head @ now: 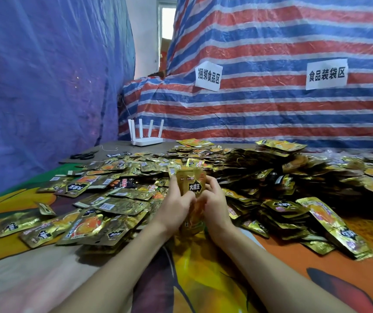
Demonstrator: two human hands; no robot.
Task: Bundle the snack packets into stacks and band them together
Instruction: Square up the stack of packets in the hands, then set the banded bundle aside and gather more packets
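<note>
Above the table (316, 267) centre, upright stack of packets (192, 184) clamped between left hand (175, 205) and right hand (216, 203), fingers (213, 183) curled round its sides.
Light, slick foil, likely to slip apart; best squeezed at long edges. Readable on front: 大虎王; on wall signs (326, 74): 捆绑食品区, 食品装袋区.

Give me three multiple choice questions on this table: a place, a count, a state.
1. Where is the white router? A by the blue tarp; B on the packet heap; C under a sign.
2. How many antennas has it? A two; B four; C six.
3. How is the gold packet stack? A lying flat; B gripped upright by left hand and right hand; C dropped.
Answers: A, it sits at the far edge beside the tarp. B, four stand up. B, both hands' fingers curl round it.
</note>
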